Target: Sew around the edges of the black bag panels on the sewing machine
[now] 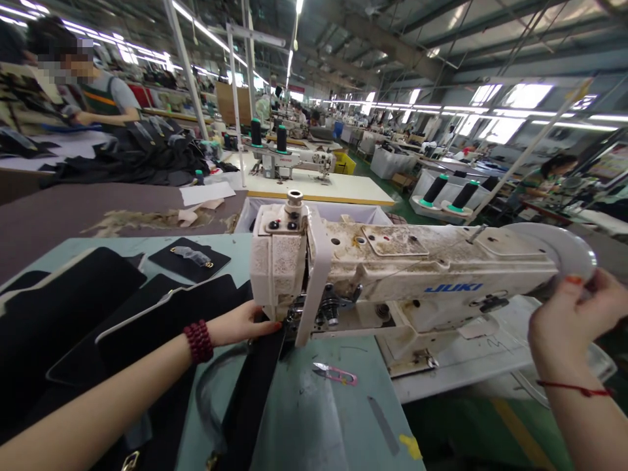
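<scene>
A worn white Juki sewing machine (392,275) stands across the green table (314,418). My left hand (243,324), with a dark red bead bracelet on the wrist, rests flat on a black strap (250,392) right at the needle area under the machine's head. My right hand (572,320), with a thin red cord on the wrist, grips the white handwheel (559,252) at the machine's right end. The needle itself is hidden behind the machine's head.
Pink thread snips (336,374) lie on the table in front of the machine. Black bag panels (161,320) are stacked at the left. A person in a grey shirt (101,95) works at a far-left table. More sewing stations (289,160) fill the hall behind.
</scene>
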Motion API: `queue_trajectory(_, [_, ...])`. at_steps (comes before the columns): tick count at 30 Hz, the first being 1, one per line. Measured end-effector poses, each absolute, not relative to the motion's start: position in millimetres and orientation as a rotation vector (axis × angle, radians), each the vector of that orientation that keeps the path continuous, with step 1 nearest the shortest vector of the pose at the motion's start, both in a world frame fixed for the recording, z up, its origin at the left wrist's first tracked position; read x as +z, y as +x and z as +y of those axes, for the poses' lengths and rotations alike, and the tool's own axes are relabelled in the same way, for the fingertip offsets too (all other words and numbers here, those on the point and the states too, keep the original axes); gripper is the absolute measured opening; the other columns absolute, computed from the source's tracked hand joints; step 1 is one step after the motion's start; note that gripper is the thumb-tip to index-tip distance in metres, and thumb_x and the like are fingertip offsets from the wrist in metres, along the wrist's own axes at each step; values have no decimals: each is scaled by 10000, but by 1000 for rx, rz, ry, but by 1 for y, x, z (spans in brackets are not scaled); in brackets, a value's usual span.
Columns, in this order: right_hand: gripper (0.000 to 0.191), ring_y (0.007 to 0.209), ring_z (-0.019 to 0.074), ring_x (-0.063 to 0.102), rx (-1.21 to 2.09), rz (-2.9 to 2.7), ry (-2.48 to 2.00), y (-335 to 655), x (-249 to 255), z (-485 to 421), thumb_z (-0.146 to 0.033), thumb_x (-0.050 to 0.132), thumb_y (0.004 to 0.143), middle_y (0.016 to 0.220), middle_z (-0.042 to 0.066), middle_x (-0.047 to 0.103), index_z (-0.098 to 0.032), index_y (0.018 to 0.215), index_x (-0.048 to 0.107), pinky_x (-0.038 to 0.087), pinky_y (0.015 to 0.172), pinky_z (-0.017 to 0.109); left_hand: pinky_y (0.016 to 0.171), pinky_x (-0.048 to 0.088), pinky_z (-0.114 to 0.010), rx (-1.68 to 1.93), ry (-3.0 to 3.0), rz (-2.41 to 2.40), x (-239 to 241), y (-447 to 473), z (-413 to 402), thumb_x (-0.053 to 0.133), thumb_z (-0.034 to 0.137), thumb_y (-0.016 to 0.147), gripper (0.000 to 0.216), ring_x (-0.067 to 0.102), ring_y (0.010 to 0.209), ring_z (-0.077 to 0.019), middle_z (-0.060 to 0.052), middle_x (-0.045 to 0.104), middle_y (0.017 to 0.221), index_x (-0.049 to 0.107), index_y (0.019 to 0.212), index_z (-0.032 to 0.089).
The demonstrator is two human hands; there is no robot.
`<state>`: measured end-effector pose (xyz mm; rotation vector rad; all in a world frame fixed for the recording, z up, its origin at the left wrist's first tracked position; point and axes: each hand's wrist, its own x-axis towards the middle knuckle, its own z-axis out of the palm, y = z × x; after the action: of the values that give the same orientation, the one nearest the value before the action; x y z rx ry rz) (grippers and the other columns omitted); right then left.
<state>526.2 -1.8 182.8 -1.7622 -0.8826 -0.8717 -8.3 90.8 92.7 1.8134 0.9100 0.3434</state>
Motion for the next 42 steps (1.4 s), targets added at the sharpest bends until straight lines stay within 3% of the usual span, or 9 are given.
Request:
queue_trajectory(3, [448, 1111, 244, 538, -694, -977, -1526, 431, 160, -32, -347, 504, 806, 1277, 103, 502, -271, 1247, 510, 462, 925, 391, 995, 488, -359, 317, 1746, 890, 88, -12, 87, 607, 558, 828, 486, 626, 1094, -282, -62, 698, 1177, 689, 1131, 186])
queue_trajectory(6, [219, 796, 188, 613, 359, -1409, -1509, 313, 104, -49, -504, 489, 826, 901, -90, 646, -422, 986, 613, 505, 725, 344, 923, 513, -365, 395, 1586, 880, 78, -10, 80, 637, 548, 813, 430, 643, 1023, -276, -45, 727, 1085, 717, 1050, 199])
queue_trajectory(9, [445, 721, 162, 605, 1079, -1465, -1366, 220, 53, -43, -626, 472, 813, 817, 7, 644, -242, 943, 655, 483, 611, 246, 882, 508, -353, 483, 1488, 881, 72, -6, 74, 663, 529, 789, 412, 646, 955, -262, -55, 740, 995, 730, 958, 160])
queue_trajectory(12, [528, 586, 86, 460, 1352, -1180, -1335, 171, 38, -25, -629, 459, 833, 651, 30, 497, -119, 718, 533, 344, 494, 164, 827, 508, -333, 491, 1480, 884, 73, -3, 72, 657, 513, 785, 396, 646, 876, -244, -58, 741, 908, 732, 880, 136])
queue_trajectory(22, [425, 622, 61, 282, 1296, -1119, -1341, 157, 55, -26, -502, 480, 849, 643, -3, 345, -120, 668, 434, 220, 538, 187, 806, 517, -325, 551, 1441, 938, 76, -2, 71, 683, 489, 750, 358, 646, 802, -247, -44, 701, 695, 732, 756, 134])
queue_trajectory(31, [414, 622, 64, 290, 1233, -1156, -1350, 158, 59, -13, -492, 479, 846, 643, -1, 364, -117, 672, 453, 226, 552, 190, 918, 503, -396, 660, 1359, 976, 81, 3, 92, 768, 445, 656, 345, 658, 930, -307, -75, 754, 860, 769, 823, 142])
queue_trajectory(35, [446, 633, 65, 300, 1251, -1142, -1344, 159, 56, -14, -527, 476, 852, 659, 3, 379, -108, 699, 478, 242, 556, 185, 1030, 449, -407, 813, 1250, 1042, 60, -6, 76, 614, 520, 781, 507, 593, 1153, -318, -103, 690, 1184, 700, 1117, 150])
queue_trajectory(38, [453, 634, 66, 326, 1242, -1155, -1348, 158, 51, -15, -529, 466, 866, 666, 8, 416, -103, 720, 508, 273, 568, 179, 1066, 426, -419, 940, 1063, 1062, 28, -13, 42, 555, 549, 826, 691, 500, 1289, -314, -120, 508, 1431, 442, 1416, 208])
queue_trajectory(42, [491, 599, 74, 398, 1234, -1367, -1377, 172, 49, -29, -531, 428, 911, 638, 22, 480, -110, 680, 532, 309, 556, 178, 1133, 354, -422, 1044, 1132, 1107, -3, -8, 2, 640, 570, 771, 872, 343, 1400, -320, -128, 331, 1547, 296, 1488, 214])
